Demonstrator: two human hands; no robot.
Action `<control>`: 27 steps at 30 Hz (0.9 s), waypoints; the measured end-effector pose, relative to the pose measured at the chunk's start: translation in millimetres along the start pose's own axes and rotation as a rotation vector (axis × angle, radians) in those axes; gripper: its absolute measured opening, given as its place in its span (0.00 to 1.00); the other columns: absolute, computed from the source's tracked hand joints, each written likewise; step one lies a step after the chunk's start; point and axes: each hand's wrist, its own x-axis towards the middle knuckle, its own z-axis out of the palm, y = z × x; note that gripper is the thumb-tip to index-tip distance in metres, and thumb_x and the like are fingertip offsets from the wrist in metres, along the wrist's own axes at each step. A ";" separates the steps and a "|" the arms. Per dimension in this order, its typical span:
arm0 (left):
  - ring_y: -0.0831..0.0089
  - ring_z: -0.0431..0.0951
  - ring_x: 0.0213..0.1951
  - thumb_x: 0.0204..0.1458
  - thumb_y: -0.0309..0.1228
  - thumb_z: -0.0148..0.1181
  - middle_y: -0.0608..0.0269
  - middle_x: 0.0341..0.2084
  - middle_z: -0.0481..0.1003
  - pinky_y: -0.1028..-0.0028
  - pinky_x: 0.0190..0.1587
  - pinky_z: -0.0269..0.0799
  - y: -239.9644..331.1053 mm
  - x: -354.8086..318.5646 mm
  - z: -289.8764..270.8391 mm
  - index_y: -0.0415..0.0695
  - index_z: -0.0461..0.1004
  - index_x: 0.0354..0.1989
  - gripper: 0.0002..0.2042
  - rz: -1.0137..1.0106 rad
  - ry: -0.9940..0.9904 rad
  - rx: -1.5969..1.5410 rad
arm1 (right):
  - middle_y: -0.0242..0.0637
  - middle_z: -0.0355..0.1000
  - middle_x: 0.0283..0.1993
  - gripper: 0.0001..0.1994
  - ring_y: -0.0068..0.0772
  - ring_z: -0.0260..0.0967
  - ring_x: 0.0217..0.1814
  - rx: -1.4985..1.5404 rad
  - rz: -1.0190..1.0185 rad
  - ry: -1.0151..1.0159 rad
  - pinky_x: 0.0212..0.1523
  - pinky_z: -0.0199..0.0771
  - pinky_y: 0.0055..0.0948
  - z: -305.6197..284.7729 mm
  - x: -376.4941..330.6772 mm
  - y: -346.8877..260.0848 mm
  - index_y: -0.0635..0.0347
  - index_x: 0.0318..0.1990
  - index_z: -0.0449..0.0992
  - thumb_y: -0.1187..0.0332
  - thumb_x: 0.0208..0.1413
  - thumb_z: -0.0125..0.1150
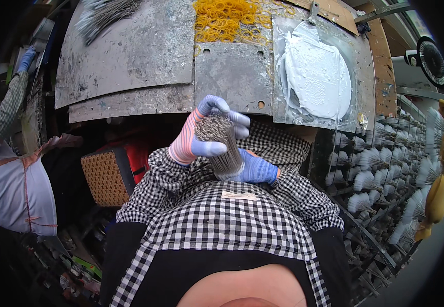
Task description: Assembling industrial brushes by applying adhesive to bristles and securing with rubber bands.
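Observation:
In front of my apron, just short of the table's edge, I hold a thick bundle of thin grey wire-like strands point(223, 148) upright but tilted. My left hand point(191, 135), in a pale glove with orange stripes and blue fingertips, curls round its upper part, thumb on the near side and fingers over the far side. Against the bundle's paler lower end is my right hand point(258, 168) in a blue striped glove; its fingertips are partly hidden behind the strands. The top shows many packed strand ends.
The worn grey table point(135, 56) holds yellow rubber bands point(227, 20), a loose pile of grey strands point(104, 18) and white paste point(316, 71) on a board with a scraper. At right stands a rack of white-tufted bundles point(375, 163). A patterned box point(107, 176) and another person's gloved hand point(26, 59) are at left.

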 end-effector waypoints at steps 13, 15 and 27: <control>0.74 0.83 0.39 0.39 0.19 0.74 0.59 0.35 0.82 0.73 0.44 0.80 67.8 60.4 77.6 0.38 0.76 0.50 0.25 0.826 -0.217 0.826 | 0.48 0.68 0.64 0.49 0.50 0.66 0.68 -0.112 -0.394 0.701 0.68 0.67 0.45 -73.3 32.6 -70.4 0.62 0.66 0.64 0.54 0.37 0.86; 0.73 0.84 0.40 0.39 0.20 0.73 0.58 0.37 0.82 0.73 0.45 0.80 55.9 87.0 70.3 0.40 0.76 0.51 0.26 0.964 -0.108 0.953 | 0.48 0.70 0.61 0.40 0.51 0.69 0.63 -0.187 -0.416 0.750 0.64 0.69 0.45 -80.8 63.4 -76.0 0.63 0.63 0.67 0.58 0.42 0.80; 0.81 0.77 0.39 0.47 0.24 0.75 0.68 0.37 0.78 0.76 0.45 0.76 30.8 110.5 45.0 0.44 0.74 0.52 0.23 0.816 0.204 0.879 | 0.42 0.78 0.46 0.27 0.44 0.77 0.47 -0.401 -0.476 1.028 0.49 0.77 0.39 -86.7 104.6 -74.6 0.60 0.50 0.75 0.60 0.43 0.79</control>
